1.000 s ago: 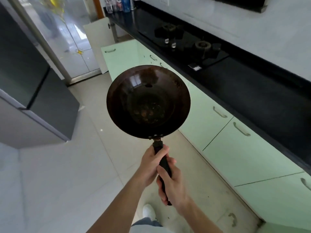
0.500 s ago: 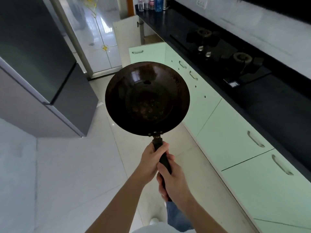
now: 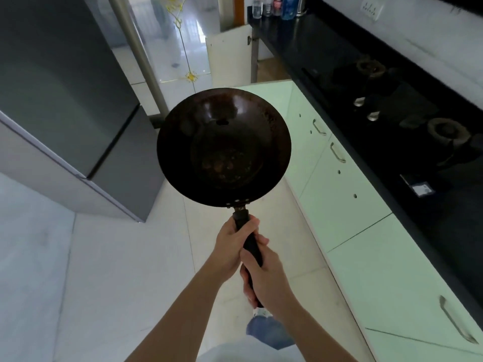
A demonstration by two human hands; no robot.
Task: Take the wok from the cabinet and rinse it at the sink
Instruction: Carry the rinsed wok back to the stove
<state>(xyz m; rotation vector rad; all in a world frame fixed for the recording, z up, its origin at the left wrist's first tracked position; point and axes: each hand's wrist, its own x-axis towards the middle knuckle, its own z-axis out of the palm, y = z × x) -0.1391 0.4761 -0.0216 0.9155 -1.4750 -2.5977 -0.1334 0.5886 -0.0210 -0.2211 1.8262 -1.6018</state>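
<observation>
wok [image 3: 224,147]: in the air over the floor [image 3: 125,270], beside the cabinets [image 3: 347,205], brown spots inside, perhaps residue | left hand [image 3: 231,246]: fingers curled round the handle [image 3: 251,244] near the bowl | right hand [image 3: 265,276]: wrapped round its end

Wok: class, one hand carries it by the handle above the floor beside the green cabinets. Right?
No: the head view shows both hands, left hand ahead of right hand, carrying the wok by the handle above the floor beside the green cabinets.
</observation>
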